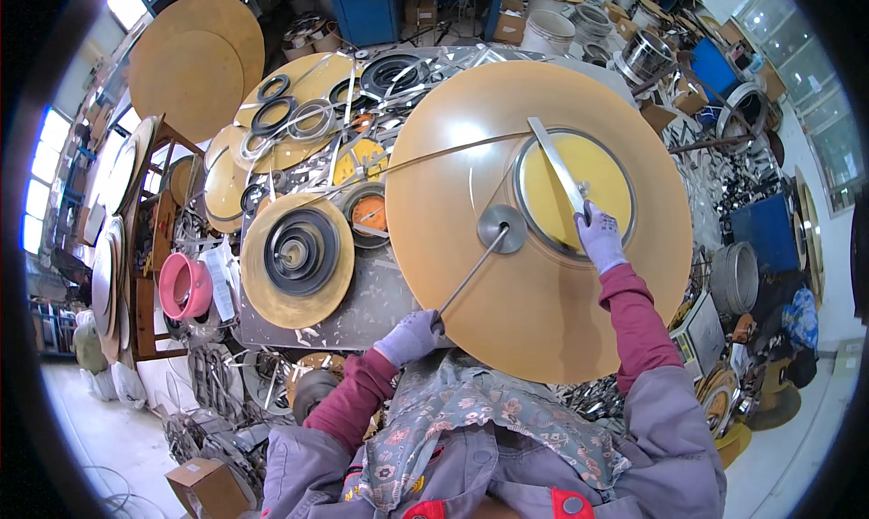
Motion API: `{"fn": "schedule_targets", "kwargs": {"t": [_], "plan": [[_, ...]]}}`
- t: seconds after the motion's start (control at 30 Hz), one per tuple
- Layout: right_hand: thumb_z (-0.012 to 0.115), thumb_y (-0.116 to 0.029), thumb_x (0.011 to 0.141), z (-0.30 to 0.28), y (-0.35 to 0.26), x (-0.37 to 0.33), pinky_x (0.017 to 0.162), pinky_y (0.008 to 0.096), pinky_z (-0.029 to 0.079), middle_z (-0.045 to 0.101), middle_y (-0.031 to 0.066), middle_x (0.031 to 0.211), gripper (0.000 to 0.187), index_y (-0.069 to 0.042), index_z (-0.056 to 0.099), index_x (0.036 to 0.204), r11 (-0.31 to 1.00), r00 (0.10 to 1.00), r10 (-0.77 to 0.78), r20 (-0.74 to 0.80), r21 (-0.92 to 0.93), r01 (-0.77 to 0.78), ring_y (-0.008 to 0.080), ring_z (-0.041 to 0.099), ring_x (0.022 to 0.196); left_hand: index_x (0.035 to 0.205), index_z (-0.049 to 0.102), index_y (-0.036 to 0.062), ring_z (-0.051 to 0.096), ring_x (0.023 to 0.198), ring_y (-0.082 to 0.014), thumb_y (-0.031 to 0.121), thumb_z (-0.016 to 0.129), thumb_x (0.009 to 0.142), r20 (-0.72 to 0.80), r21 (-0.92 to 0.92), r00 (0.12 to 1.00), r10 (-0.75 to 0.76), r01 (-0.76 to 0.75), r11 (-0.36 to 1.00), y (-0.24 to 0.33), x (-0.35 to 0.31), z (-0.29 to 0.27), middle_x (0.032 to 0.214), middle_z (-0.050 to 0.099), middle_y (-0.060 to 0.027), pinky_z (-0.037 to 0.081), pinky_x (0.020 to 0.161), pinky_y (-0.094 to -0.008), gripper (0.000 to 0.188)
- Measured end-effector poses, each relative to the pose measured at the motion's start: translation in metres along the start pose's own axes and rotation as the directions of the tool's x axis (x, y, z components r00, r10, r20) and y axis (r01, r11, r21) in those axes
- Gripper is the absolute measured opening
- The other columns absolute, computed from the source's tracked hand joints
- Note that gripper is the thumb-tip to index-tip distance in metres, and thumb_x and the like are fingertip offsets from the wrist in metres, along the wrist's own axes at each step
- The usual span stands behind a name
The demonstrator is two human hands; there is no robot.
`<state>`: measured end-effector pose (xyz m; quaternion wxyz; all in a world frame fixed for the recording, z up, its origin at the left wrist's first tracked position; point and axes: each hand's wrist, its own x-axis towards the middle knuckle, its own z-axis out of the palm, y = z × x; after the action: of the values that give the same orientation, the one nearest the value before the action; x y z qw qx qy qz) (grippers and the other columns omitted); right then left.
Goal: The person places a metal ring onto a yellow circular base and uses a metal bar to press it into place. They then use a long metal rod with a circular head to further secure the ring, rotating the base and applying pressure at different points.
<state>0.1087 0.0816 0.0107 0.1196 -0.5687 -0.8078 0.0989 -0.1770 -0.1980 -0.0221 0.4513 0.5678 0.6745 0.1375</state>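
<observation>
My left hand (pixel 409 338), in a pale glove, is closed round the end of a thin metal rod (pixel 471 268). A small round grey metal disc (pixel 501 219) sits at the rod's far end, over the large tan disc (pixel 453 311). My right hand (pixel 602 236), gloved too, grips the near end of a flat metal bar (pixel 554 160). That bar lies slantwise across a yellow round centre plate (pixel 579 225) and its grey ring-shaped rim (pixel 522 207). From the left, a narrow metal strip (pixel 457 148) runs over the tan disc to the bar's far end.
Left of the large disc, a smaller tan disc (pixel 253 279) carries dark stacked rings (pixel 319 234) on the grey table (pixel 371 311). Behind it lie loose rings (pixel 272 116) and scraps of strip. A pink tub (pixel 186 286) stands at the left; a blue panel (pixel 768 234) is at the right.
</observation>
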Motion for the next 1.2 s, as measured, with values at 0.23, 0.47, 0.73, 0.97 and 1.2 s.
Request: {"fn": "schedule_targets", "kwargs": {"t": [0.23, 0.47, 0.73, 0.97, 1.2], "plan": [[0.056, -0.025, 0.089, -0.001, -0.001, 0.002, 0.08, 0.0471, 0.048, 0.065, 0.0238, 0.09, 0.03, 0.0, 0.057, 0.105, 1.0, 1.0, 0.004, 0.024, -0.002, -0.004, 0.039, 0.063, 0.087, 0.094, 0.06, -0.0007, 0.061, 0.088, -0.0424, 0.017, 0.052, 0.087, -0.016, 0.002, 1.0, 0.025, -0.025, 1.0, -0.007, 0.0, 0.003, 0.09, 0.064, -0.0252, 0.048, 0.078, -0.0476, 0.021], [0.056, -0.028, 0.089, 0.009, 0.008, 0.002, 0.079, 0.0469, 0.049, 0.066, 0.0225, 0.088, 0.033, -0.001, 0.057, 0.108, 1.0, 1.0, -0.005, 0.003, -0.01, 0.005, 0.038, 0.064, 0.086, 0.093, 0.06, -0.0013, 0.06, 0.088, -0.0429, 0.017, 0.052, 0.087, 0.014, -0.026, 0.999, 0.049, -0.048, 0.999, 0.0, -0.005, 0.0, 0.089, 0.063, -0.0257, 0.048, 0.079, -0.0477, 0.021], [0.057, -0.027, 0.089, 0.007, 0.007, 0.002, 0.078, 0.0468, 0.049, 0.066, 0.023, 0.087, 0.032, -0.001, 0.057, 0.107, 1.0, 1.0, -0.014, 0.01, 0.0, 0.014, 0.0385, 0.064, 0.084, 0.096, 0.058, -0.0019, 0.06, 0.089, -0.0431, 0.017, 0.052, 0.087, 0.008, -0.001, 0.999, 0.047, -0.047, 0.999, 0.003, -0.006, 0.006, 0.091, 0.063, -0.026, 0.048, 0.079, -0.0479, 0.022], [0.056, -0.027, 0.089, 0.009, 0.008, 0.001, 0.078, 0.047, 0.049, 0.065, 0.0232, 0.087, 0.031, -0.001, 0.057, 0.106, 1.0, 1.0, -0.022, -0.007, -0.002, 0.022, 0.0387, 0.064, 0.085, 0.095, 0.059, -0.0019, 0.06, 0.09, -0.0434, 0.017, 0.052, 0.087, 0.019, -0.038, 0.999, 0.035, -0.034, 0.999, 0.005, -0.006, 0.006, 0.091, 0.063, -0.0271, 0.047, 0.08, -0.0476, 0.022], [0.057, -0.027, 0.089, 0.007, 0.005, -0.001, 0.078, 0.0474, 0.049, 0.065, 0.023, 0.087, 0.029, -0.001, 0.057, 0.104, 1.0, 1.0, -0.019, 0.007, -0.012, 0.019, 0.0384, 0.063, 0.085, 0.093, 0.059, -0.0007, 0.06, 0.089, -0.0421, 0.016, 0.051, 0.087, 0.001, -0.038, 1.0, 0.031, -0.031, 0.999, 0.001, -0.003, 0.013, 0.09, 0.063, -0.0253, 0.048, 0.079, -0.0468, 0.02]]}}
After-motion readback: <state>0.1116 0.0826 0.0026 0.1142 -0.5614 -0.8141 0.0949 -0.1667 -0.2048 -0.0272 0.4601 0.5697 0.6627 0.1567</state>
